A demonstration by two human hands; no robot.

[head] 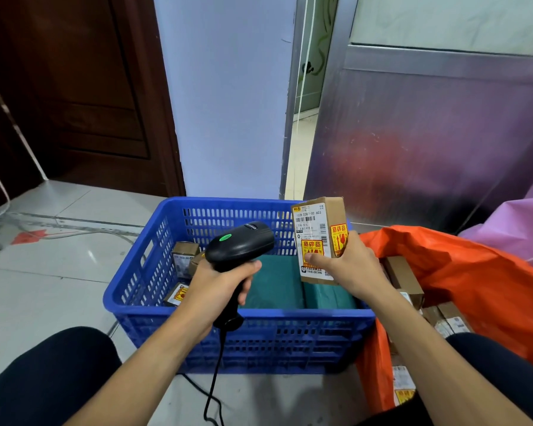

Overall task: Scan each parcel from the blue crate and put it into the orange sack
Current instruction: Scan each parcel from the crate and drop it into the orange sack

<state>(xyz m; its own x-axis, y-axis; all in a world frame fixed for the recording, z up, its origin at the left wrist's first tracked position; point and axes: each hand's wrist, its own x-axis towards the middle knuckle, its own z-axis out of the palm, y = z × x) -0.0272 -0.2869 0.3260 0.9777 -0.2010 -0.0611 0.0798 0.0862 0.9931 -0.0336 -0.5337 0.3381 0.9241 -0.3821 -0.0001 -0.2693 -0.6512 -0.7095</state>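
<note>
Forearms (154,348) are reaching over the blue crate (290,333), scanning a parcel (314,222).
The left hand (219,284) is gripping the scanner (243,241), aiming at the label. The right hand (348,265) is holding the parcel upright above the crate (label facing the scanner), beside the orange sack (474,278).

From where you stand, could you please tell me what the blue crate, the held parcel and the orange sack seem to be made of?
The blue crate looks like rigid moulded plastic, slightly glossy, with slotted lattice walls. The parcel seems to be brown cardboard, matte, with paper labels stuck on. The orange sack is probably thin plastic: it creases softly with a faint sheen.
</note>
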